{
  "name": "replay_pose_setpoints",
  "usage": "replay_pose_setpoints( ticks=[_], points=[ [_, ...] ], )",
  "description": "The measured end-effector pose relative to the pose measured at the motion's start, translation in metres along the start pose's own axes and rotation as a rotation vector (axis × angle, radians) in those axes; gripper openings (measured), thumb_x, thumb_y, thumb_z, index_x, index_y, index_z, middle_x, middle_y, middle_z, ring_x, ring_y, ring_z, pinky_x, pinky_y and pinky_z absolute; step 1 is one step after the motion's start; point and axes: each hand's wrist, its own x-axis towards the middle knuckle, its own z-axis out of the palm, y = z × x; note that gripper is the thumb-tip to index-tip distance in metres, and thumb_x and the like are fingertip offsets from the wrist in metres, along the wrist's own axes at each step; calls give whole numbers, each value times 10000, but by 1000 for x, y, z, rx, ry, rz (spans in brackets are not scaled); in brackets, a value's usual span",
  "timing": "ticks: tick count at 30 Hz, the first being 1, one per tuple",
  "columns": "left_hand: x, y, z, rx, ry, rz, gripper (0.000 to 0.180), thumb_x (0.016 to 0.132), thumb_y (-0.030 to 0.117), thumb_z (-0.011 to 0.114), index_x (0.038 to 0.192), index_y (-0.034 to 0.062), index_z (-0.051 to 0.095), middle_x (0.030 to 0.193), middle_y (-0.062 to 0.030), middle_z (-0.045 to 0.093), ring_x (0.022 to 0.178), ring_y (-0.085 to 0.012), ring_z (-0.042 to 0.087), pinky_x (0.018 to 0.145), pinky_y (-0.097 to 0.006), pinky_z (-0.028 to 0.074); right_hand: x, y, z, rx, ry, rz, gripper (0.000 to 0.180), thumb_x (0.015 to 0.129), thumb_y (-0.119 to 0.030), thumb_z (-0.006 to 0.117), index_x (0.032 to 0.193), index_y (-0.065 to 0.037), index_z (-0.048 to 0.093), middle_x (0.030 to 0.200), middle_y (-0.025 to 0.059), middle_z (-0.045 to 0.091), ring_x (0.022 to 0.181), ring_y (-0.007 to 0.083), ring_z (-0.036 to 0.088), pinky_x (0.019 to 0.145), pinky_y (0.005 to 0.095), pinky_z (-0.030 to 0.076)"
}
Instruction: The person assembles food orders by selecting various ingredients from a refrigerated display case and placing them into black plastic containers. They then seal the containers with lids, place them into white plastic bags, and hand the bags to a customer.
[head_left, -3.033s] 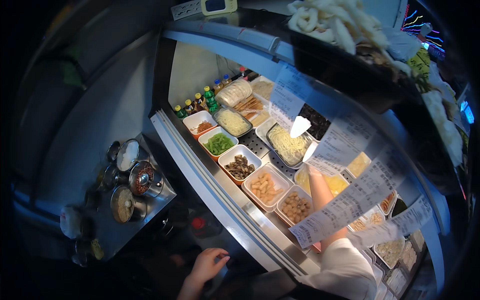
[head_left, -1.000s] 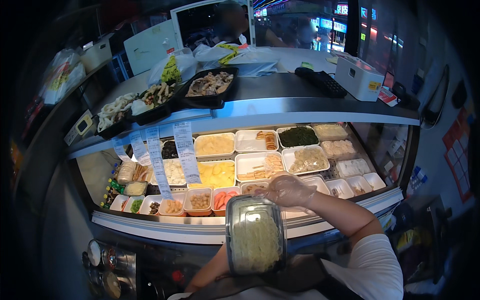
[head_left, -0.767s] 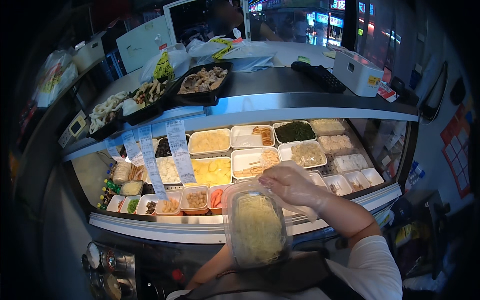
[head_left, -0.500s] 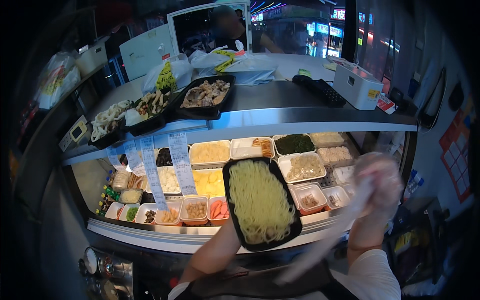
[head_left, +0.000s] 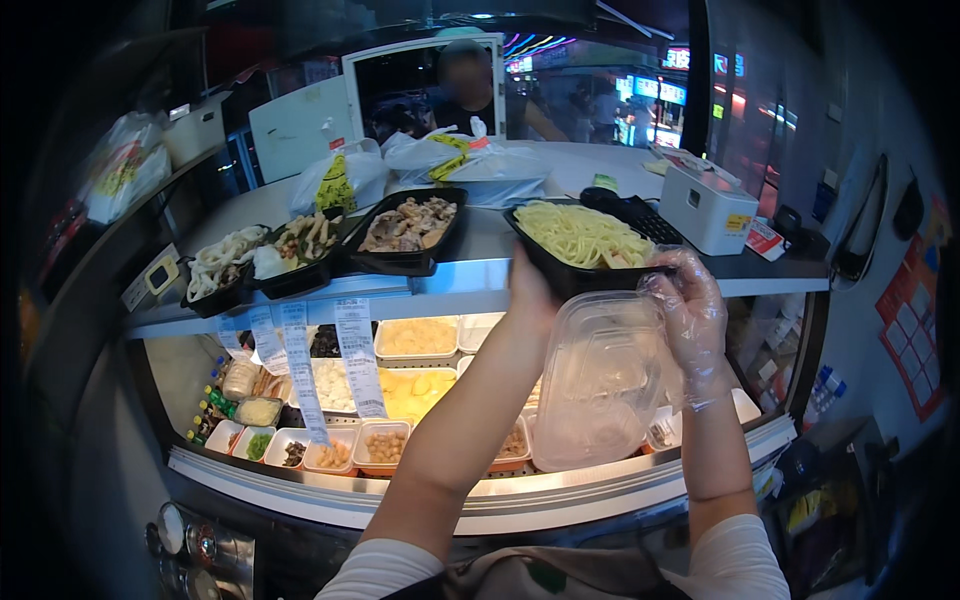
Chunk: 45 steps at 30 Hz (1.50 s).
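Left hand [head_left: 530, 290] gripping black rectangular plastic noodle tray [head_left: 585, 250] at its near-left edge, gloved right hand [head_left: 690, 310] clasping clear plastic lid [head_left: 600, 390] hanging just below.

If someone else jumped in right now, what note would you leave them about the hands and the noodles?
Left hand: bare, holds the black tray of noodles at the edge of the steel counter.
Right hand: in a thin plastic glove, grip on the clear lid, held upright below the tray.
Done: noodles are in the tray.
Left: the lid is not on yet.
Nearby: three other black food trays sit on the counter.
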Motion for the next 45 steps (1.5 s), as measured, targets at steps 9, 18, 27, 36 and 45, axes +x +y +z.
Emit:
replay_pose_setpoints(
  ticks=[9, 18, 27, 36, 45],
  points=[
    [-162, 19, -44, 569, 425, 137, 511, 1003, 331, 316, 1203, -101, 504, 1253, -257, 526, 1203, -319, 501, 1065, -402, 369, 28, 64, 17, 32, -24, 73, 392, 882, 15, 573, 1267, -41, 523, 1305, 83, 515, 919, 69, 554, 791, 200, 480],
    [-254, 257, -14, 424, 1053, 1048, 606, 873, 512, 573, 1216, 34, 431, 1117, -240, 548, 1038, -339, 588, 936, -458, 484, -68, 73, 1, -24, -92, 127, 498, 858, -91, 612, 1330, -14, 473, 1334, 102, 516, 691, 21, 453, 595, 162, 413],
    [-298, 309, -13, 481, 812, 911, 374, 853, 145, 495, 1177, -34, 447, 1157, -223, 553, 1086, -369, 568, 878, -475, 540, -106, 110, 92, -57, -670, 314, 301, 807, -9, 650, 1107, -9, 637, 984, 96, 673, 634, 67, 498, 593, 219, 449],
    [-548, 198, -10, 346, 696, 1299, 534, 846, 146, 514, 1336, 0, 359, 1356, -224, 430, 1243, -443, 423, 929, -445, 511, -162, 117, 230, 61, -1187, -129, 280, 758, -45, 665, 1031, -105, 670, 762, 126, 647, 680, 313, 608, 616, 391, 473],
    [-840, 146, -82, 312, 2076, 1908, 421, 844, 157, 590, 1225, 49, 448, 1176, -188, 542, 1068, -331, 551, 897, -462, 512, -227, 72, 344, 195, -1271, -179, 277, 795, -64, 619, 1065, -93, 670, 774, 139, 661, 660, 320, 621, 605, 409, 480]
  ],
)
